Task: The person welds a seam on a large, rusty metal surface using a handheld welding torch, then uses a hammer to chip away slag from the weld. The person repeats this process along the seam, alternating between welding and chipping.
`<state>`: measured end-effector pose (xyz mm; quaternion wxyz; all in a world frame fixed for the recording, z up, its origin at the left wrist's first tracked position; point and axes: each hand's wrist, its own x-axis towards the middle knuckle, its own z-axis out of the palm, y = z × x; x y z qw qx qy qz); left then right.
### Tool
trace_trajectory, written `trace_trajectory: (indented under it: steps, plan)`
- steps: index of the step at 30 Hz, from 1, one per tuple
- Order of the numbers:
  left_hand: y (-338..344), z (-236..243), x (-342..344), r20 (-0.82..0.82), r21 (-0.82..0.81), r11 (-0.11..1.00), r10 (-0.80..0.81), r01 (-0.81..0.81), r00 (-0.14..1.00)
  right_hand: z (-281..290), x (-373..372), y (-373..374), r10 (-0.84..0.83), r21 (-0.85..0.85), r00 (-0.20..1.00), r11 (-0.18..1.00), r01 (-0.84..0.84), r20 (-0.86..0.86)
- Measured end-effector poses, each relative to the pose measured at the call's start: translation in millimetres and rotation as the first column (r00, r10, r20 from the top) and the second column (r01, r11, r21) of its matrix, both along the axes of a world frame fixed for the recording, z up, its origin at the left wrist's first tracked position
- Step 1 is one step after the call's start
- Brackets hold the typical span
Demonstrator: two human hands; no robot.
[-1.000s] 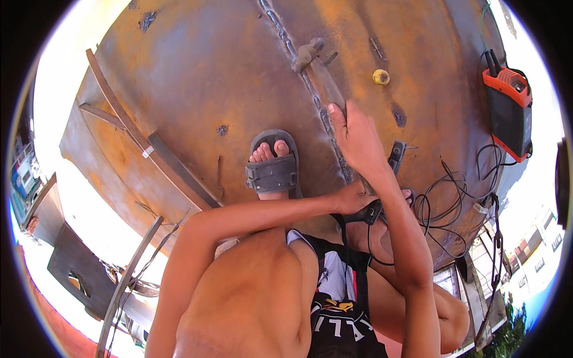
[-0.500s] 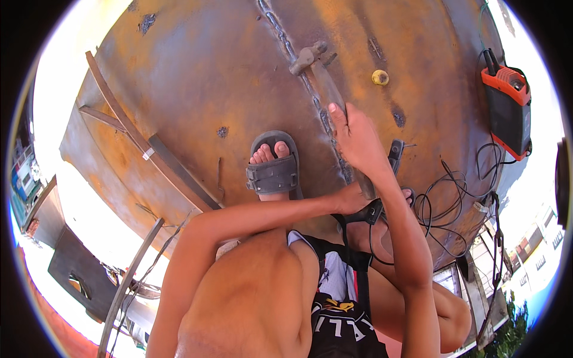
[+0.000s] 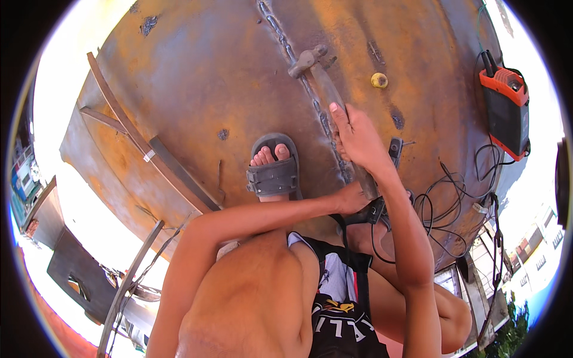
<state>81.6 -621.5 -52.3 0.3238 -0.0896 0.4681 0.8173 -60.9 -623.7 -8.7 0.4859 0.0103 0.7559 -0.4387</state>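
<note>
My right hand [image 3: 362, 138] is closed around the wooden handle of a hammer [image 3: 325, 86], thumb along the top. The hammer's metal head lies over a rough weld bead [image 3: 280, 37] running down the rusty curved metal surface [image 3: 191, 77]. My left hand [image 3: 352, 198] is closed low by the handle's end, beside a black strapped piece [image 3: 376, 210]; the handle and right forearm partly hide its fingers, so what it grips is unclear. Just right of my right wrist is a black clamp-like piece [image 3: 395, 148] with a thin rod. My left foot wears a black sandal [image 3: 273, 173].
An orange and black portable machine [image 3: 506, 113] stands at the right, with a black cable [image 3: 444, 206] coiled below it. A small yellow ball-like thing [image 3: 379, 80] lies beyond the hammer. A curved metal bar [image 3: 119, 113] rises on the left; a chain [image 3: 496, 250] hangs at the lower right.
The hammer and my right hand have shifted very slightly, with the grip kept. My left hand stays nearly in place. The whole view has moved a little.
</note>
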Motion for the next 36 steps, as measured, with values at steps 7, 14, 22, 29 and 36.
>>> trace_trajectory:
  steps: [7,14,22,29,36]
  plan:
    - [1,-2,-1,0.044,0.003,1.000,-0.026,0.025,0.999,17,-2,-7,-0.188,-0.016,0.972,0.981,0.193,0.144]
    - [3,0,-4,-0.042,0.007,0.994,0.112,-0.112,0.993,14,-9,-4,-0.144,-0.041,0.982,0.988,0.150,0.122]
    - [6,-13,5,-0.123,-0.074,0.994,0.076,-0.086,0.989,18,3,-19,-0.158,-0.002,0.985,0.987,0.158,0.064]
    - [31,-58,22,0.041,0.163,0.983,0.075,-0.081,0.996,13,14,-24,0.127,0.056,0.971,0.991,-0.118,-0.202]
    - [3,-16,-2,0.064,0.061,0.994,0.092,-0.096,0.994,48,-27,-29,0.370,0.180,0.921,0.921,-0.346,-0.126]
